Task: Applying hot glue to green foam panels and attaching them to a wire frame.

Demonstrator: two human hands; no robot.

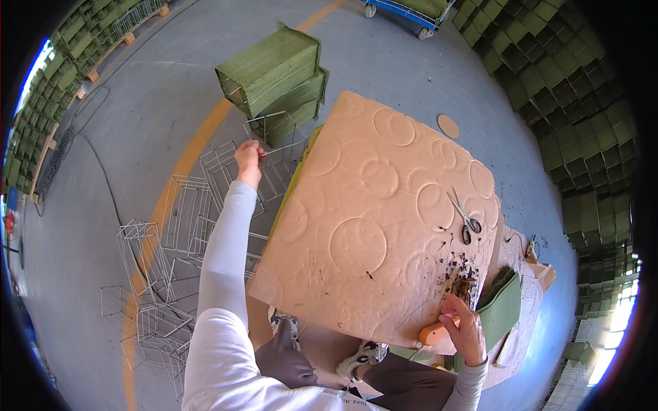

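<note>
Stretched out to the far left of the cardboard-topped work surface (322, 212), my left hand (249, 161) is closed on a thin metal wire frame (275, 152). Other wire frames (147, 253) lie tangled on the floor beside that arm. My right hand (466, 330) is at the near right corner of the cardboard, its fingers curled at the orange handle (433, 334) of a tool whose working end I cannot make out. Dark scraps (460, 268) lie just beyond it. Black-handled scissors (467, 222) rest open on the cardboard.
Green fabric-covered boxes (271, 72) stand on the floor past my left hand. Folded green fabric (500, 305) lies right of the cardboard. A blue cart (404, 14) is at the far edge. Stacked green boxes (548, 75) line the right side. A black cable (103, 175) crosses the floor.
</note>
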